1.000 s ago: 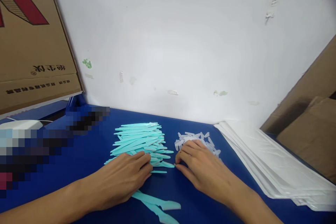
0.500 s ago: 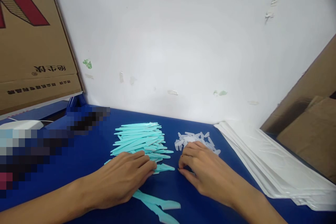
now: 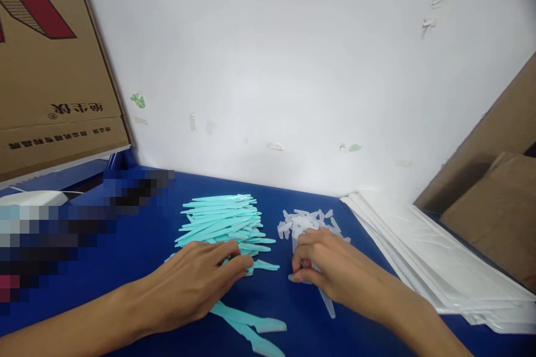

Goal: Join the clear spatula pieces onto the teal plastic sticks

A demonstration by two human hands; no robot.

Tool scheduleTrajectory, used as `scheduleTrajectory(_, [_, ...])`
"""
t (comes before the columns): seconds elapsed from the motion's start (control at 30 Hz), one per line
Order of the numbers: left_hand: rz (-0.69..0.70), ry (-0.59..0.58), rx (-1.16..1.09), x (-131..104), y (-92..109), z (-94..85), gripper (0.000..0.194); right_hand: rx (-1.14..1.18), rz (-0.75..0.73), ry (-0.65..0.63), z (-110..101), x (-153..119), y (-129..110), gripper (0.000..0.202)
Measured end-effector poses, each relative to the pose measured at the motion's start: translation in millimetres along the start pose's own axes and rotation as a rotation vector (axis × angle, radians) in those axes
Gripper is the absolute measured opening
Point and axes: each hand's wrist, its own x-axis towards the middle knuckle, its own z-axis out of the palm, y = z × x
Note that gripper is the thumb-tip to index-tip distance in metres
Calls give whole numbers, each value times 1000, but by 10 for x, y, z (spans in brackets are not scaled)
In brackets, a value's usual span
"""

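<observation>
On the blue table lies a pile of teal plastic sticks, and just right of it a smaller pile of clear plastic caps. My left hand lies low over the near edge of the teal pile, its fingertips closed on one teal stick that points right. My right hand is curled at the near edge of the clear pile, pinching a clear cap that sticks out beneath it. Two more teal sticks lie under my left wrist.
A stack of white sheets lies at the right. Brown cardboard leans behind it. A printed cardboard box stands at the left above a white object. A white wall closes the back.
My right hand drew back from the teal stick's tip onto the clear pile, curled, and now has a clear cap under it. My left hand slid slightly right with the teal stick.
</observation>
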Motion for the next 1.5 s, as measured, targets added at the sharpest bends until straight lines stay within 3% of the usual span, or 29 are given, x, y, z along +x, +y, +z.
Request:
scheduleTrajectory(0.1, [10, 60, 29, 3, -4, 2, 22, -55, -45, 83, 36, 37, -24, 13])
scheduleTrajectory(0.23, [26, 186, 46, -5, -21, 18, 24, 11, 23, 225, 78, 60, -17, 24])
scheduleTrajectory(0.33, [2, 261, 27, -17, -37, 39, 21, 246, 59, 338, 107, 92, -47, 35])
scheduleTrajectory(0.47, [-76, 312, -5, -36, -52, 64, 16, 778, 159, 441, 160, 170, -134, 27])
scheduleTrajectory(0.57, [-99, 327, -23, -46, -60, 64, 15, 1038, 196, 435, 207, 207, -176, 30])
scheduleTrajectory(0.67, [-116, 364, -38, -50, -61, 52, 14, 1139, 199, 412, 234, 205, -191, 28])
scheduleTrajectory(0.97, [-130, 386, -73, -31, -48, 20, 12, 1219, 202, 329, 273, 195, -230, 30])
scheduleTrajectory(1.33, [-16, 339, -179, -57, 60, 44, 17, 1212, 173, 302, 443, 187, -332, 20])
scheduleTrajectory(1.5, [-38, 279, -191, -35, 32, 17, 16, 865, 108, 294, 304, 167, -271, 13])
